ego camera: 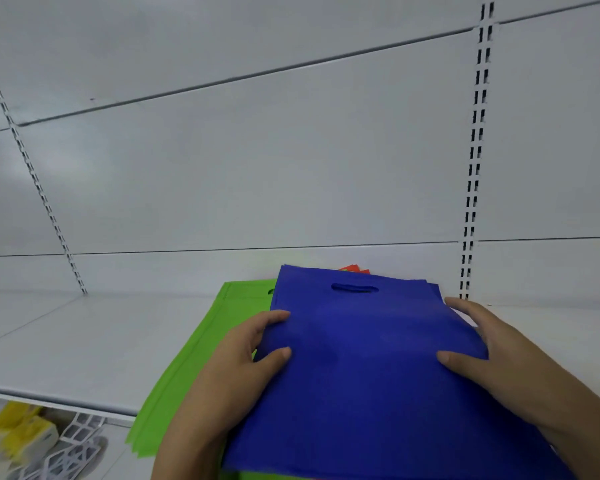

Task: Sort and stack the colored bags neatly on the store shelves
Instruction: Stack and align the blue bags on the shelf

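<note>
Both hands' grip holds blue bags (368, 358): left hand (236, 362), right hand (492, 355); green bags (187, 358) beneath, on shelf (66, 337).

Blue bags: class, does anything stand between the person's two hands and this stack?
Nothing visible does. The left hand and the right hand already grip the blue bags at opposite side edges, thumbs on top. The stack lies over green bags on the white shelf.
</note>
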{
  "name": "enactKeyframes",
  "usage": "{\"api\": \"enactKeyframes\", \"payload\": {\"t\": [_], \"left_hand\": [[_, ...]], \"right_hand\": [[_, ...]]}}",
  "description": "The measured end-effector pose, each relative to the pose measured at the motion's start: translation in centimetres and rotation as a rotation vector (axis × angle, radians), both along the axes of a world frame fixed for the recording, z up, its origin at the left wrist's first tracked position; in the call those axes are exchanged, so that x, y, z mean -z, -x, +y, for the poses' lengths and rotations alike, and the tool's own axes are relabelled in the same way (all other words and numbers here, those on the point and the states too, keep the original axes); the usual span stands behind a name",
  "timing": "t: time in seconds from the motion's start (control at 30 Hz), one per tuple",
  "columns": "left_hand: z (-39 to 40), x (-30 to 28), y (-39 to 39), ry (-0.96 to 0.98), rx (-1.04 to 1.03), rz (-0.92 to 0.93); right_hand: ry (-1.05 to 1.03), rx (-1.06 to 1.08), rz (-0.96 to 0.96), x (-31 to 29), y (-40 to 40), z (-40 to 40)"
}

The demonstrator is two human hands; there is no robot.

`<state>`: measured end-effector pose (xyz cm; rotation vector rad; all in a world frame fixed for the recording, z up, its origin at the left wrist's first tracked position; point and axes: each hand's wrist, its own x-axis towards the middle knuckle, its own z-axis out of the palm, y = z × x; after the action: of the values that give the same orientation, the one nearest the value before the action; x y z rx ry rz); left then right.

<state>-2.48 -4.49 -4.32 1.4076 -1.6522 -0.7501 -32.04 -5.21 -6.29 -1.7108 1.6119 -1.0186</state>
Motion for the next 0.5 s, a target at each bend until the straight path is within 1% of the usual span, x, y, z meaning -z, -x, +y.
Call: {"api": "enactKeyframes", "payload": {"t": [0.07,0.1,0.2,0.23,0.27,0.37,0.5], "left_hand": [[0.5,-0.3,-0.1,0.073,-0.003,0.0],[0.7,-0.5,-0.2,0.076,0.018,0.06],[1.3,-1.3,0.2,-0.03,0.099,0.307],[1.4,-1.2,0.1,-0.045,0.101,0.326],[1.4,-1.1,0.0,-0.048,0.092,0.321],[1.6,-0.9,-0.4,0.024,0.022,0.211],[1.5,-0.5,-0.7,0.148,-0.045,0.12]], "right_hand": [[0.041,0.003,-0.015,0.0,-0.3,0.1],[0.067,0.001,-0.023,-0.1,-0.5,0.2],[0.113,-0.024,-0.056,-0.1,-0.7,0.2],[0.121,-0.032,-0.06,-0.1,-0.7,0.3],[0.123,-0.038,-0.06,0.0,-0.8,0.4],[0.092,-0.045,-0.067,0.0,-1.0,0.9],[0.053,-0.059,-0.155,-0.3,-1.2,1.3]]}}
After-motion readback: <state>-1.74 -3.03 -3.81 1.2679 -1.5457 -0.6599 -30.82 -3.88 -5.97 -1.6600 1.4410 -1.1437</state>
